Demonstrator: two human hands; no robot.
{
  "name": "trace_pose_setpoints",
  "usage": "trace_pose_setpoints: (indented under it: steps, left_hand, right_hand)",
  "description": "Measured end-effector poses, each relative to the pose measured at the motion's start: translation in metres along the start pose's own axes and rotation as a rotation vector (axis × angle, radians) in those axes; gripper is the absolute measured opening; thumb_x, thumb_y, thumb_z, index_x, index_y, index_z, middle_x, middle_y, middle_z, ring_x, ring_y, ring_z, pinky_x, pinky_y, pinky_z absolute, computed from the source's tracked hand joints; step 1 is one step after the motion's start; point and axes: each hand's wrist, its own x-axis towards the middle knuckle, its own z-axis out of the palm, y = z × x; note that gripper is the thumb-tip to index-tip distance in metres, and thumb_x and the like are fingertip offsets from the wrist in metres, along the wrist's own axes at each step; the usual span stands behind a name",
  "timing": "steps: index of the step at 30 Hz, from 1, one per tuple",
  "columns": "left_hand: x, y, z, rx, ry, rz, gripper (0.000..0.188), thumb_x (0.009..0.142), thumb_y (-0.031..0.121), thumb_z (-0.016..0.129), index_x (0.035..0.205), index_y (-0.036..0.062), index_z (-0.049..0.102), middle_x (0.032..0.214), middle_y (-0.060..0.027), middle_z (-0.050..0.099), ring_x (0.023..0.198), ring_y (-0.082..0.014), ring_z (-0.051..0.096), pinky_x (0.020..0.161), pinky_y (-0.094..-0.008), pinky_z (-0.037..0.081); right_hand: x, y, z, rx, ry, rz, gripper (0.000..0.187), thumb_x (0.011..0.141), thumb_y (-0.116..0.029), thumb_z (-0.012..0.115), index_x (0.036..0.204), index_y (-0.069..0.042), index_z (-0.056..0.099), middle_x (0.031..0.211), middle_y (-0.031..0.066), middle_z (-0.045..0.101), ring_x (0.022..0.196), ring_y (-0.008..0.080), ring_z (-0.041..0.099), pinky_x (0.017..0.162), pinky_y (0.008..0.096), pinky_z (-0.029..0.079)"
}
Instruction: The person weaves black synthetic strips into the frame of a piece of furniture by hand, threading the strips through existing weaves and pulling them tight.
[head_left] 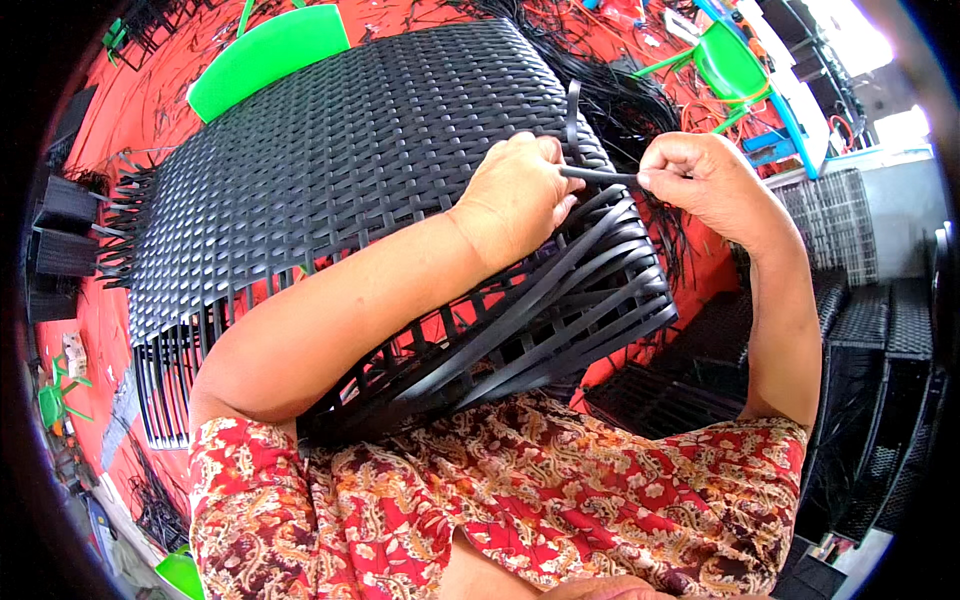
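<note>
A large panel of woven black flat strips (350,130) lies in front of me, tightly woven on its far part and open, with bare parallel strips, on its near part. At its right edge, my left hand (520,195) is closed, the fingertips on a black strip (605,176) and against the weave. My right hand (695,180) pinches the same strip a little to the right, so it runs taut between the two hands. One short strip end (573,110) stands up just beyond my left fingers. Several loose strips (540,300) bend from the right edge toward my body.
Behind the panel is a green chair back (270,60); another green chair (730,65) stands at the far right. Black strip scraps (620,100) litter the red floor (430,20). Dark woven pieces (880,330) stand to the right, and a grey woven panel (825,225) leans behind.
</note>
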Motion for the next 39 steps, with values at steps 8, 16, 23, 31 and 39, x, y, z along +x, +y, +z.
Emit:
trace_pose_setpoints:
  steps: [8, 16, 23, 31, 39]
  left_hand:
    - [-0.010, 0.011, -0.014, 0.140, -0.119, -0.129, 0.012, 0.078, 0.022, 0.062, 0.081, 0.0129, 0.070, 0.107, -0.0099, 0.054, 0.102, -0.0287, 0.048, 0.086, -0.0435, 0.038]
    - [-0.007, 0.009, 0.005, 0.240, -0.232, -0.238, 0.023, 0.086, 0.032, 0.053, 0.092, 0.0187, 0.070, 0.147, -0.0207, 0.018, 0.136, -0.0374, 0.015, 0.102, -0.0561, 0.021]
    - [0.004, -0.003, 0.011, -0.078, -0.076, -0.402, 0.020, 0.075, 0.034, 0.065, 0.090, 0.0218, 0.073, 0.138, -0.0126, 0.040, 0.127, -0.0300, 0.034, 0.102, -0.0475, 0.023]
    - [0.001, -0.024, -0.009, -1.061, 0.071, -0.524, 0.010, 0.080, 0.010, 0.064, 0.080, 0.0001, 0.065, 0.122, -0.0108, 0.050, 0.090, -0.0146, 0.057, 0.080, -0.0319, 0.048]
    - [-0.020, -0.025, -0.022, -0.474, 0.075, -0.333, 0.014, 0.080, 0.019, 0.066, 0.081, 0.0051, 0.069, 0.122, -0.0156, 0.050, 0.115, -0.0242, 0.047, 0.093, -0.0344, 0.041]
  right_hand:
    - [0.006, 0.009, -0.005, -0.215, 0.088, -0.012, 0.019, 0.074, -0.019, 0.064, 0.071, -0.001, 0.061, 0.058, 0.0098, 0.051, 0.053, 0.0170, 0.050, 0.054, 0.0311, 0.041]
    - [0.021, -0.002, 0.009, -0.295, 0.039, 0.026, 0.019, 0.072, -0.020, 0.063, 0.069, -0.001, 0.062, 0.063, 0.0148, 0.058, 0.058, 0.0257, 0.058, 0.058, 0.0362, 0.045]
    - [0.028, 0.027, 0.012, -0.195, 0.019, -0.026, 0.018, 0.077, -0.019, 0.063, 0.077, -0.001, 0.062, 0.068, 0.0122, 0.060, 0.062, 0.0252, 0.058, 0.060, 0.0362, 0.045]
    - [0.025, -0.015, 0.043, -0.058, 0.229, -0.316, 0.018, 0.085, -0.019, 0.058, 0.088, -0.002, 0.065, 0.075, 0.0127, 0.062, 0.067, 0.0232, 0.059, 0.061, 0.0337, 0.046]
    - [0.049, 0.006, 0.059, 0.054, 0.059, -0.181, 0.028, 0.085, -0.024, 0.064, 0.076, 0.002, 0.061, 0.059, 0.0049, 0.047, 0.057, 0.0107, 0.042, 0.054, 0.0285, 0.038]
